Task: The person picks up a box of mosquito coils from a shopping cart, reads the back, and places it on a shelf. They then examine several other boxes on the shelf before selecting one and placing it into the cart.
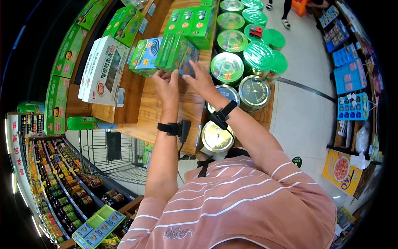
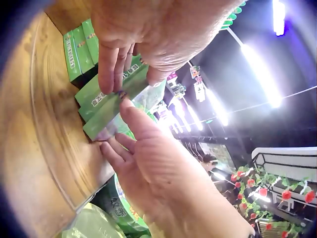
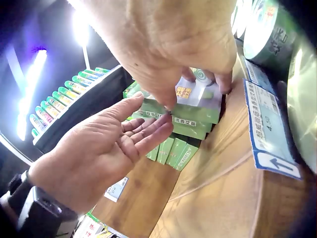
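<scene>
Green boxes (image 1: 179,52) stand on edge in a row on the wooden shelf, beside a flat pile of similar boxes (image 1: 145,56). My left hand (image 1: 168,87) is at their near ends; in the left wrist view the fingers of the left hand (image 2: 143,39) reach to the box fronts (image 2: 101,106). On the right side, my right hand (image 1: 203,83) rests its fingers against the outermost box's broad face (image 3: 200,94), with the thumb at its front edge. The left hand (image 3: 94,144) is palm up in the right wrist view, fingertips by the green edges.
Round green tins (image 1: 226,68) stand in rows right of the boxes, a small red toy truck (image 1: 256,31) on one. White boxes (image 1: 103,70) stand at the left. Below the shelf is a wire cart (image 1: 124,155). A price label (image 3: 270,124) lines the shelf edge.
</scene>
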`<act>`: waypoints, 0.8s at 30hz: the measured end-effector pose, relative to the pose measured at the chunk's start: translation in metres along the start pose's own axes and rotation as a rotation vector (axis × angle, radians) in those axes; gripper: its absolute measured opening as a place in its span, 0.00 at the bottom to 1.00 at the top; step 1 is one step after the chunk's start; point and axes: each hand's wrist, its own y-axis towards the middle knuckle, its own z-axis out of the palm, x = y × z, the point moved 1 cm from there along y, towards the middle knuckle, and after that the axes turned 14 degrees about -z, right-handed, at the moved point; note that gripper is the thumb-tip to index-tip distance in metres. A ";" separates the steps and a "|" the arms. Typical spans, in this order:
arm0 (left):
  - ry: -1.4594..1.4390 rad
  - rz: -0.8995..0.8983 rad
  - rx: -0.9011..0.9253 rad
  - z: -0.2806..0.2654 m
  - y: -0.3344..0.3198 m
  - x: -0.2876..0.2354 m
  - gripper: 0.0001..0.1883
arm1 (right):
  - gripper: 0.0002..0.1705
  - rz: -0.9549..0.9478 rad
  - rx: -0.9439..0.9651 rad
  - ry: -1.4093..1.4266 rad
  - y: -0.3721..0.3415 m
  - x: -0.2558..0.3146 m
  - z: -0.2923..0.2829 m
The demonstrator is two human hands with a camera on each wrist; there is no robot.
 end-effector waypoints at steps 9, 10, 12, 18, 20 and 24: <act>0.050 0.021 0.025 -0.003 0.003 0.003 0.33 | 0.40 -0.053 -0.017 -0.014 0.002 -0.008 0.002; 0.039 0.008 0.032 -0.005 0.001 0.004 0.32 | 0.40 -0.049 -0.018 -0.001 0.002 -0.008 0.002; 0.024 0.001 0.042 -0.012 -0.004 0.009 0.32 | 0.40 -0.041 -0.014 0.027 0.000 -0.005 -0.002; 0.004 -0.105 0.032 -0.076 -0.069 0.010 0.24 | 0.31 0.075 0.002 0.053 -0.009 0.006 -0.016; 0.022 -0.147 0.014 -0.117 -0.103 0.015 0.19 | 0.24 0.061 -0.040 0.229 -0.021 0.030 -0.018; 0.032 -0.435 -0.153 -0.210 -0.157 0.070 0.11 | 0.15 0.325 0.292 0.574 -0.036 0.110 -0.009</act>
